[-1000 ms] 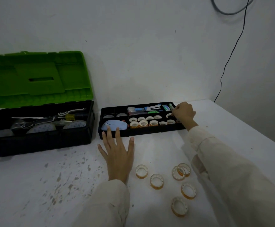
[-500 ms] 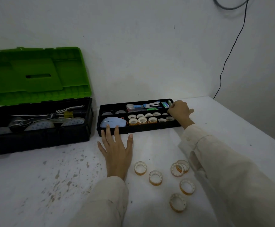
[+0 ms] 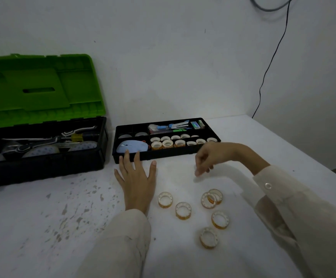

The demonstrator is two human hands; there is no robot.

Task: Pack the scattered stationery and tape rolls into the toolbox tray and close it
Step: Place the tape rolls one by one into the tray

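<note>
Tape rolls (image 3: pixel 183 210) lie on the desk (image 3: pixel 43 227) at six o'clock from the tray (image 3: pixel 163 155), below the right hand (image 3: pixel 213 155), fingers (image 3: pixel 198 168) slack and empty, left hand (image 3: pixel 137 183) flat with fingers spread; a careless pinch may send one rolling away.

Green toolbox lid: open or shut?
Open. The green lid stands raised behind the black base, and the tools inside are exposed.

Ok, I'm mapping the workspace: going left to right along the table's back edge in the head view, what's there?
open black toolbox with green lid → black plastic compartment tray → thin black cable on the wall
</note>
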